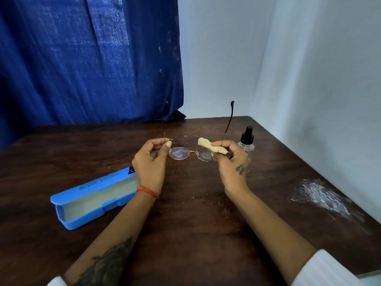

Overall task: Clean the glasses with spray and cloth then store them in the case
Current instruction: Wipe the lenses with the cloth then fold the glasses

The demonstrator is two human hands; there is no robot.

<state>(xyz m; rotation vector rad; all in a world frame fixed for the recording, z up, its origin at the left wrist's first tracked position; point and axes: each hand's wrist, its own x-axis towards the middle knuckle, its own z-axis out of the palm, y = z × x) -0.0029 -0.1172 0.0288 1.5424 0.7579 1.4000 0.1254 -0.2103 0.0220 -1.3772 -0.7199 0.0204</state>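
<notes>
Glasses (190,153): thin gold wire frame, oval lenses, temples unfolded and pointing away, held above the bench. Tan cloth (212,148) bunched over the right lens, probably touching it. Clear spray bottle (246,144), black nozzle, upright just right. Blue case (92,200) open, left, pale lining.

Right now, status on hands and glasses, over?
Left hand pinches the glasses at the hinge. Right hand holds cloth on one lens. Case open on table, spray bottle behind right hand. Nothing blocking.
</notes>
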